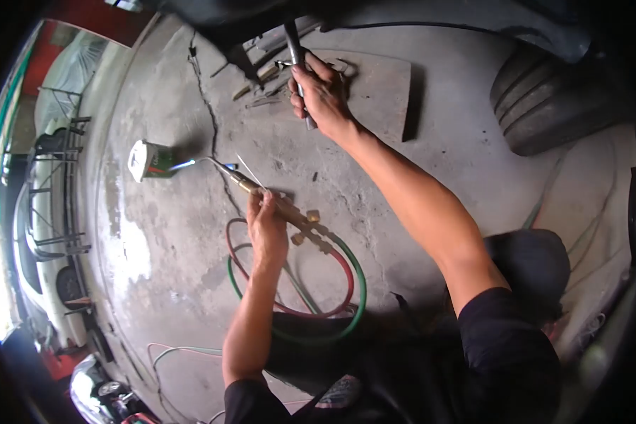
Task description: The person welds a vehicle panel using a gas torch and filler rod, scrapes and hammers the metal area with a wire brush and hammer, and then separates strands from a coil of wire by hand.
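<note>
Dark sleeves (509, 332) frame a brass-toned torch (242, 181), its flame (184, 165) blue, gripped in the left hand (267, 230) above the concrete floor (184, 254). Stretched forward, the right hand (323, 92) wraps around a grey metal bar (293, 42).

No text, brand, number or sign can be read with certainty. The green side of the white-topped tub (160, 161) bears small pale and red markings, too blurred to make out as letters.
</note>
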`<act>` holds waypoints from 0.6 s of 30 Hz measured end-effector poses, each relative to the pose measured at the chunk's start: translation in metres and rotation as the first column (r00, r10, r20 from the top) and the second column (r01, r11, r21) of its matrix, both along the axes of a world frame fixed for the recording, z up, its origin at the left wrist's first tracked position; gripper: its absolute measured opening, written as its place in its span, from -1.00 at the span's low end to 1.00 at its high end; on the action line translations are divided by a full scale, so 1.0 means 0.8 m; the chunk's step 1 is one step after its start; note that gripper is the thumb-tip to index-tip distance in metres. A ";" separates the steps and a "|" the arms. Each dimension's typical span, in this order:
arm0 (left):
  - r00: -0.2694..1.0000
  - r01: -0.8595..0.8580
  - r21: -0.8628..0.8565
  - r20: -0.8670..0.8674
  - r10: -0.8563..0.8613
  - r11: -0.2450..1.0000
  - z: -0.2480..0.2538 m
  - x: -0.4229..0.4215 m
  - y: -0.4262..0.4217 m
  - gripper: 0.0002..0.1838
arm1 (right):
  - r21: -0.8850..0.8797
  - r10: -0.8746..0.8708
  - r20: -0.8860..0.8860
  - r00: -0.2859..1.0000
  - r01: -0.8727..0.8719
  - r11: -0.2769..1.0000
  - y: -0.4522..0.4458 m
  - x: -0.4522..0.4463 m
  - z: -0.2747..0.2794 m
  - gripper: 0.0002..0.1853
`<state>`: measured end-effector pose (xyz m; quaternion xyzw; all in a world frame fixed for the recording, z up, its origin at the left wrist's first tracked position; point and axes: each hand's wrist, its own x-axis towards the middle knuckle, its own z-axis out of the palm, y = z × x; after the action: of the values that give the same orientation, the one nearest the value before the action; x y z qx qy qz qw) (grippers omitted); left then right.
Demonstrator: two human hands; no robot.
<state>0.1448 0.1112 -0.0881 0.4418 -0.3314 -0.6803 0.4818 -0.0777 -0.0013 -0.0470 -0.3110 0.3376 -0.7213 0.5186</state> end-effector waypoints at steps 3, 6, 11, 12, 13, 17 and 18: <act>0.999 0.050 -0.015 0.022 -0.050 0.999 0.010 -0.024 0.006 -0.92 | -0.018 0.057 0.006 0.998 -0.057 0.998 -0.014 -0.013 -0.006 -0.84; 0.996 0.077 0.010 0.032 -0.078 0.997 0.007 -0.035 0.011 -0.91 | -0.011 0.058 -0.003 0.998 -0.058 0.998 -0.011 -0.025 0.010 -0.77; 0.994 0.013 0.083 0.103 -0.022 0.996 0.012 -0.050 0.021 -0.90 | 0.039 0.067 -0.074 0.995 -0.064 0.997 -0.039 -0.031 0.013 -0.82; 0.995 0.007 0.083 0.102 -0.016 0.997 0.015 -0.051 0.022 -0.90 | 0.064 0.083 -0.089 0.993 -0.078 0.995 -0.042 -0.029 0.017 -0.81; 0.995 0.000 0.081 0.095 -0.008 0.997 0.017 -0.053 0.024 -0.90 | 0.054 0.055 -0.106 0.993 -0.049 0.997 -0.042 -0.028 0.020 -0.81; 0.996 -0.013 0.073 0.088 0.007 0.997 0.018 -0.046 0.026 -0.89 | -0.066 -0.112 -0.321 0.940 0.096 0.993 -0.060 -0.011 0.004 -0.80; 0.996 -0.010 0.072 0.085 0.004 0.997 0.018 -0.045 0.027 -0.88 | -0.059 -0.114 -0.341 0.933 0.099 0.993 -0.058 -0.013 0.008 -0.81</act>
<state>0.1090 0.1329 -0.0738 0.4888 -0.3250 -0.6707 0.4534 -0.0879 -0.0477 -0.0404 -0.4241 0.4246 -0.6896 0.4053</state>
